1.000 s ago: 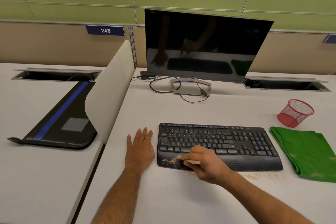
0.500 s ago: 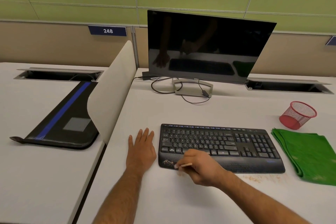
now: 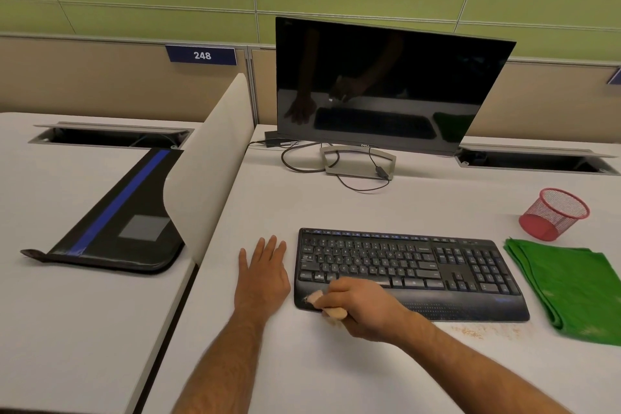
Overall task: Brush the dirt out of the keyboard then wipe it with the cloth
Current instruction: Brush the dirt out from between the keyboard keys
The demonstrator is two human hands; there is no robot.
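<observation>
A black keyboard with a palm rest lies on the white desk. My right hand grips a small pale brush over the left end of the palm rest, where a little brown dirt clings; the brush is blurred. My left hand rests flat on the desk, fingers straight, just left of the keyboard and apart from it. A folded green cloth lies to the right of the keyboard. Brown crumbs are scattered on the desk below the keyboard's right front edge.
A dark monitor on a grey stand with loose cables stands behind the keyboard. A red mesh cup sits at the right, behind the cloth. A white divider panel separates this desk from the left one, where a black and blue mat lies.
My right hand has swept the brush to and fro over the left end of the palm rest; less dirt shows there now. The left hand has stayed put.
</observation>
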